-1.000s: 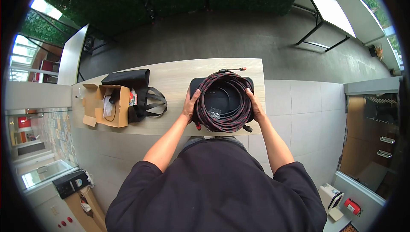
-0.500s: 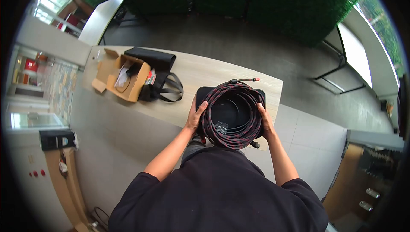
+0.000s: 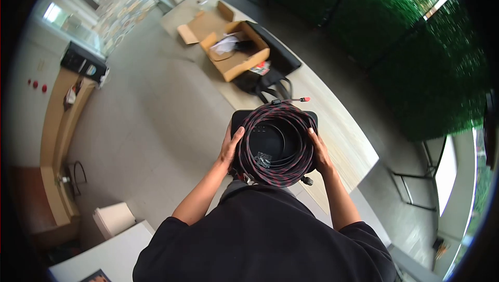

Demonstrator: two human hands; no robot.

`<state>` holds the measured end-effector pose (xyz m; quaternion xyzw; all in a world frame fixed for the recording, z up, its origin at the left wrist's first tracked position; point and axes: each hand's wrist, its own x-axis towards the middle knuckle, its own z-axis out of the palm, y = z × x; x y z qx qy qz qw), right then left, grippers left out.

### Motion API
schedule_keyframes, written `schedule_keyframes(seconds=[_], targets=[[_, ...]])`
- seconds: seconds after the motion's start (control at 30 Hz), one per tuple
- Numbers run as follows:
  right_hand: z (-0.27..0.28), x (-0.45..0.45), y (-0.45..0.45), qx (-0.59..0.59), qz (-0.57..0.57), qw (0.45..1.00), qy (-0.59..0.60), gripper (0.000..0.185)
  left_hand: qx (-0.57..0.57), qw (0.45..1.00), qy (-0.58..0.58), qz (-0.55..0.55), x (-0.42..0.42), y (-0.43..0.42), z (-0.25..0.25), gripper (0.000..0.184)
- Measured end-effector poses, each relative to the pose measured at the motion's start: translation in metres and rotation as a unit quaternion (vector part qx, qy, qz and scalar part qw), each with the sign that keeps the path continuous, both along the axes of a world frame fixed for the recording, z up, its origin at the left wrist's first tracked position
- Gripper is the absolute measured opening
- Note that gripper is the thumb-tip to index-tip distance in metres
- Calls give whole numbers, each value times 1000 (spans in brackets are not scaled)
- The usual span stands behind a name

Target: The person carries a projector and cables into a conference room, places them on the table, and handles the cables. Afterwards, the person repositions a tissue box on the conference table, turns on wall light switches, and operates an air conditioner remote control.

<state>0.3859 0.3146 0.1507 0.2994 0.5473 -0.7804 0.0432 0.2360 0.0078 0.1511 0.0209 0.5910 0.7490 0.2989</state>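
Between my two hands, held in front of my body, is a flat black box [image 3: 262,135] with a thick coil of black and red braided cable [image 3: 275,176] on top. The cable's red-tipped end [image 3: 305,99] sticks out at the far side, and a dark connector [image 3: 307,180] hangs at the near right. A small clear plastic bag [image 3: 263,159] lies inside the coil. My left hand [image 3: 229,146] grips the left side, thumb on the coil. The right side is gripped by my right hand [image 3: 320,149], its thumb also against the coil. The fingers underneath are hidden.
A long wooden table [image 3: 338,121] runs beyond my hands. On it are an opened cardboard box [image 3: 236,69] with papers inside and a black bag [image 3: 278,82] with straps. A computer tower [image 3: 83,64] stands left, and a white bin [image 3: 113,218] sits low left.
My view has turned left, so the table and cardboard box now appear farther right and tilted. Both hands keep holding the black box and coil. A white bin has come into view.
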Motion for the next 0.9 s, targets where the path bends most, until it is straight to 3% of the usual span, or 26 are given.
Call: schedule_keyframes(seconds=[0.53, 0.67, 0.8, 0.9], targets=[[45, -264, -326, 25, 251, 968, 10, 90, -42, 973, -27, 225, -95, -356, 49, 102], [36, -327, -393, -21, 285, 958, 12, 90, -37, 958, -45, 281, -121, -421, 62, 104], [72, -403, -452, -64, 342, 938, -11, 95, -53, 944, -53, 321, -173, -469, 70, 105], [45, -460, -487, -33, 335, 941, -14, 97, -59, 941, -44, 331, -219, -505, 64, 103]])
